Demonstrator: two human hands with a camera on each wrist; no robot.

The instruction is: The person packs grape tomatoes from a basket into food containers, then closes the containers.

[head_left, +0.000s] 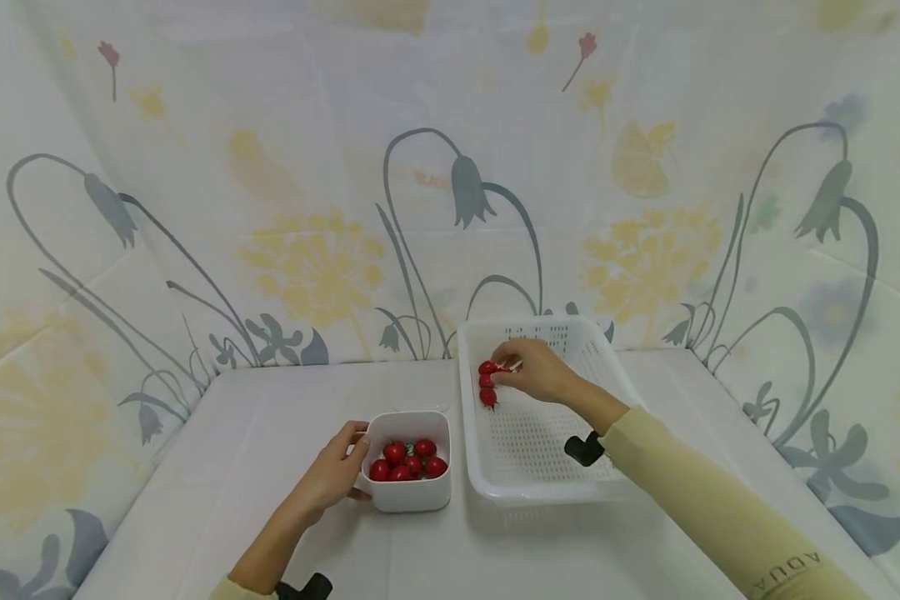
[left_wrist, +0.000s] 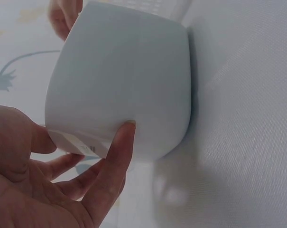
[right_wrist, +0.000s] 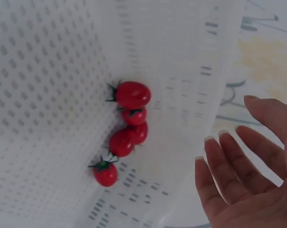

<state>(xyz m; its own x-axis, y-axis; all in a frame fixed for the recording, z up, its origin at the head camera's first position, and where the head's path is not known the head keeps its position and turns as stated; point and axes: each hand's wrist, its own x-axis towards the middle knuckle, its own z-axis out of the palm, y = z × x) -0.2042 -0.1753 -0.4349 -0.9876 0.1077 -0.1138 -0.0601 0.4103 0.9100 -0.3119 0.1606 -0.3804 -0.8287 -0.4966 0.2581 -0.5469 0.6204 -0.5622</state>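
My left hand (head_left: 333,471) holds the left side of a white square container (head_left: 412,500), fingers against its outer wall (left_wrist: 119,71) and near the rim. Several red cherry tomatoes (head_left: 401,473) lie inside it. To the right, my right hand (head_left: 540,372) reaches into a white perforated plastic basket (head_left: 470,467), over its far left part. Along the basket's wall sits a row of several cherry tomatoes (right_wrist: 133,95) with green stem tops. In the right wrist view the right hand (right_wrist: 247,175) has its fingers spread, apart from the tomatoes, with nothing in them.
Container and basket stand side by side on a white-covered table (head_left: 255,450), a narrow gap between them. A flower-printed cloth (head_left: 330,167) hangs behind and at both sides. Dark camera mounts (head_left: 585,450) sit at the wrists.
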